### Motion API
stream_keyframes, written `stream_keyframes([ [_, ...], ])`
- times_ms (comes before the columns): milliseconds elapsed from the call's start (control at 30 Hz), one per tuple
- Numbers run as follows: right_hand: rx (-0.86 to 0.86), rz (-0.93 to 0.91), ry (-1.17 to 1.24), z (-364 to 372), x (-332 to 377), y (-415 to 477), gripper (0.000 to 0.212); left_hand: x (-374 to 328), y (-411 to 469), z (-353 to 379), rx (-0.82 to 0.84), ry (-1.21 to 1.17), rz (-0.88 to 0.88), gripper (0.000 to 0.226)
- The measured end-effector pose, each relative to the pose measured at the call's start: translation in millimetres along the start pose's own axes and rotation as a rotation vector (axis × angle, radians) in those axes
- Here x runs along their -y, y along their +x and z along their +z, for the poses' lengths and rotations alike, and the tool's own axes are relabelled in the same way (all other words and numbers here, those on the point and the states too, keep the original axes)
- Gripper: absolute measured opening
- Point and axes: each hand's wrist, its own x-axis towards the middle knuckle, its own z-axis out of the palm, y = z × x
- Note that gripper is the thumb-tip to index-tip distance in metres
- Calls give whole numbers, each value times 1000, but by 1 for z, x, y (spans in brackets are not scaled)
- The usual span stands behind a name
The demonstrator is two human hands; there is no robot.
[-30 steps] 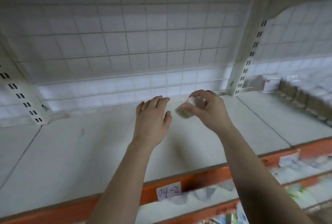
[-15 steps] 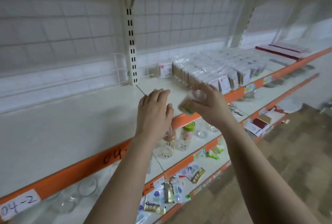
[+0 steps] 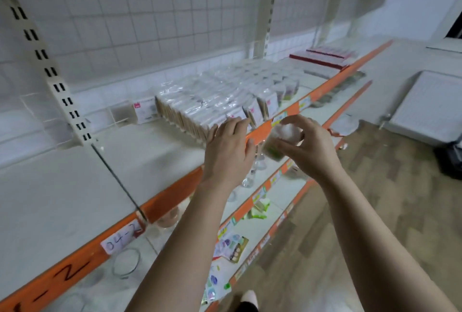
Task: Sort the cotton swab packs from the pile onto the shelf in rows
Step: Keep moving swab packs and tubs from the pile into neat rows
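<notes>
Right hand [image 3: 308,148] is pinching one small clear cotton swab pack [image 3: 279,142] (white tips up, green label down, blurred) between thumb and curled fingers, holding it in the air just outside the orange front edge of the white metal shelf [image 3: 140,159]. The pack's long axis is sitting near upright, tipped slightly. Left hand [image 3: 228,153] is hovering flat, fingers straight, gripping nothing, fingertips at the front of the rows of clear-wrapped swab packs [image 3: 212,104]; can't tell if they're touching. The rows are lying up-left of the held pack and running back toward the wire-grid wall, with the left hand nearer them. My read: the pack is needing to go up-left over the edge to a row front. The shelf is also carrying a white box with pink label [image 3: 145,111] beside the rows and flat red boxes [image 3: 322,56] at the far end. The source pile isn't showing.
</notes>
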Motion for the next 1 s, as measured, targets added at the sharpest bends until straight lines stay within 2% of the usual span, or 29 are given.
stream_keyframes([
  [300, -17, 52, -31, -21, -97, 118, 36, -19, 123, 104, -1, -42, 29, 48],
  [467, -26, 76, -27, -25, -143, 182, 36, -27, 181, 144, -63, -64, 66, 40],
  [567, -23, 85, -27, -25, -165, 209, 36, -32, 206, 164, -38, -62, 59, 44],
  [667, -19, 76, -20, -25, -184, 234, 35, -33, 224, 181, -14, -31, 36, 49],
  [800, 2, 57, -17, -24, -217, 273, 37, -34, 246, 205, -8, 45, -15, 45],
  [1000, 155, -24, 35, -15, -257, 325, 51, -51, 272, 232, -14, 135, -134, 49],
])
